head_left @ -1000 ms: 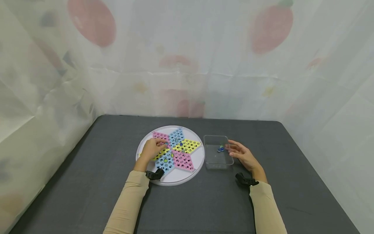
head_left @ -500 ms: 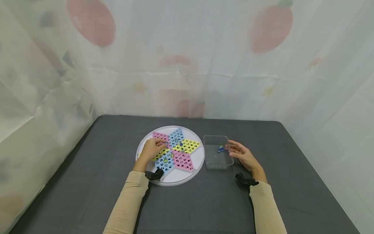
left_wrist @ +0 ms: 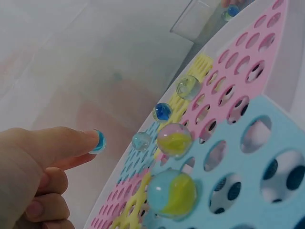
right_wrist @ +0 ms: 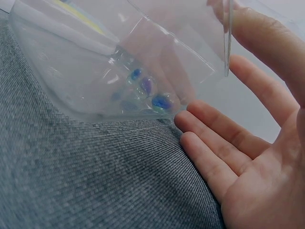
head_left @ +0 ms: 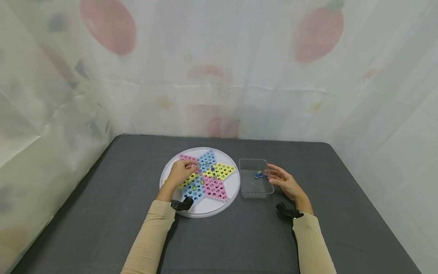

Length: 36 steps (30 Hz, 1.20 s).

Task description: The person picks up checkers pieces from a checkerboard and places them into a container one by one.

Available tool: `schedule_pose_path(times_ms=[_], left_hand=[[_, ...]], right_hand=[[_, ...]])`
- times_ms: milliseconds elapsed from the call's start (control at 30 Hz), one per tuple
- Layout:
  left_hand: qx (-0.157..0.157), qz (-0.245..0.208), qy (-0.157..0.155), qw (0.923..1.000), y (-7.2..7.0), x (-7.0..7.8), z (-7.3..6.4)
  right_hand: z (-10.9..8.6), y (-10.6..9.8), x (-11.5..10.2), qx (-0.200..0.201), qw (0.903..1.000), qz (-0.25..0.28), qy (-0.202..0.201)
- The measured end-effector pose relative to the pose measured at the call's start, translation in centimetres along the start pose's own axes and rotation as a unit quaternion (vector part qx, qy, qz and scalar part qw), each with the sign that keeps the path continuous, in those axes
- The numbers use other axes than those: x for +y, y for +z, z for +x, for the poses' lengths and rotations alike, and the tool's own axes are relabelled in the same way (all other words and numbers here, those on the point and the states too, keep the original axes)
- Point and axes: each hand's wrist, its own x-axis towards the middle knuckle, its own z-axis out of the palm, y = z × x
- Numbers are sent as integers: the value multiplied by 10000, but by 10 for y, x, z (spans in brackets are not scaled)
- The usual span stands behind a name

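Note:
A glass marble with blue in it (left_wrist: 99, 142) is pinched between the thumb and a fingertip of my left hand (head_left: 179, 173). That hand is over the left part of a round white game board (head_left: 212, 205), marble and board apart. Pink, yellow and blue perforated sections form a star on the board. Several marbles sit on it, among them a yellow-swirled one (left_wrist: 172, 193) and a dark blue one (left_wrist: 162, 112). My right hand (head_left: 289, 185) rests its extended fingers at the right wall of a clear plastic box (head_left: 251, 190). Several blue-tinted marbles (right_wrist: 161, 101) lie inside the box.
Board and box stand side by side on a dark grey cloth-covered table (head_left: 219, 243). Pale printed curtains (head_left: 219, 68) hang behind it and at both sides. Each wrist wears a black strap device (head_left: 182, 204).
My left fingers have shifted slightly, and the marble between them no longer shows in the head view. The right hand and the box have stayed put.

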Motion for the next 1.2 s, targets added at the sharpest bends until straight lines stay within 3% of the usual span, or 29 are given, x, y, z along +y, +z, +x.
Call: schedule_pose_path(times_ms=[567, 1200], left_hand=[[-57, -169, 186, 9997, -2, 14, -2], [-485, -659, 362, 9960, 9, 37, -6]], right_hand=[[-1, -1, -2, -62, 10000, 14, -50], [-1, 0, -1, -54, 10000, 55, -51]])
